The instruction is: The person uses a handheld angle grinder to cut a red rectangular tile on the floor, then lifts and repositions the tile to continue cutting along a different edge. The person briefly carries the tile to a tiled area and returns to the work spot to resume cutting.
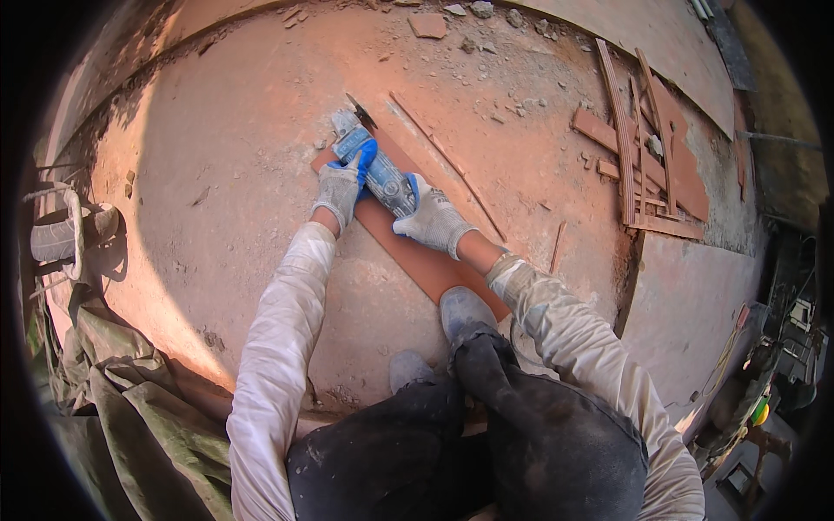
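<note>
Both my hands grip a dusty blue angle grinder (382, 176). Gloved in grey knit with blue, my left hand (342, 181) is closed round its front part near the head. My right hand (429, 214), in a similar glove, wraps the rear of the body. The dark cutting disc (360, 111) stands on edge at the far end, over the upper part of a reddish-brown tile plank (408, 252). Whether the disc touches the plank cannot be made out. My right shoe (466, 313) presses on the plank's near end.
A thin cut strip (447, 167) lies right of the plank. Broken tile pieces and strips (638, 156) are heaped at the right. Rubble (482, 10) lies along the far edge. At left are a dark bucket (59, 236) and a crumpled green tarp (130, 399). Reddish dust coats the floor.
</note>
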Available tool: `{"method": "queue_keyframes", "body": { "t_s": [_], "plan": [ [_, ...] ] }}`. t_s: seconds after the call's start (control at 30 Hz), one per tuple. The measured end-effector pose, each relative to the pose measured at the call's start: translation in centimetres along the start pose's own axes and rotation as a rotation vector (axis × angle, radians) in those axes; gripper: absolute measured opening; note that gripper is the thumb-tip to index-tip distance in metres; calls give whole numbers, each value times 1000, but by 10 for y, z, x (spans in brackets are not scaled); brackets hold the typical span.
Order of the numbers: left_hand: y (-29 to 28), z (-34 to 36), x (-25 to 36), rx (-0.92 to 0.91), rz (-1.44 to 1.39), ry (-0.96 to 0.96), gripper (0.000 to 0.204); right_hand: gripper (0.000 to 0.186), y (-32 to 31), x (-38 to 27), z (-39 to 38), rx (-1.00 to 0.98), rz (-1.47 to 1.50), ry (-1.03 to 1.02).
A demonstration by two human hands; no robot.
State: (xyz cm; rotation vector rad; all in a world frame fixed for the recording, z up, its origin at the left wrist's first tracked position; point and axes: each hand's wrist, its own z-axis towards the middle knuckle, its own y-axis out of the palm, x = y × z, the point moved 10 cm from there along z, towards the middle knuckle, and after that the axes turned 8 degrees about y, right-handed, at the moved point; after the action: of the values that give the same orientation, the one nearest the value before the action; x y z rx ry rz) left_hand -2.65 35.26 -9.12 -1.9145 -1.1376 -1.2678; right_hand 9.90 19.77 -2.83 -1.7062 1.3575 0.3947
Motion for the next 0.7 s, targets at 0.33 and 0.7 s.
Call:
{"method": "queue_keyframes", "body": {
  "t_s": [0.33, 0.7],
  "plan": [
    [0, 2, 2, -7, -23, -9, 39, 95, -3, -6, -5, 3, -8, 34],
    [-1, 1, 4, -16, 30, -9, 38, 94, -3, -5, -6, -9, -8, 39]
  ]
}}
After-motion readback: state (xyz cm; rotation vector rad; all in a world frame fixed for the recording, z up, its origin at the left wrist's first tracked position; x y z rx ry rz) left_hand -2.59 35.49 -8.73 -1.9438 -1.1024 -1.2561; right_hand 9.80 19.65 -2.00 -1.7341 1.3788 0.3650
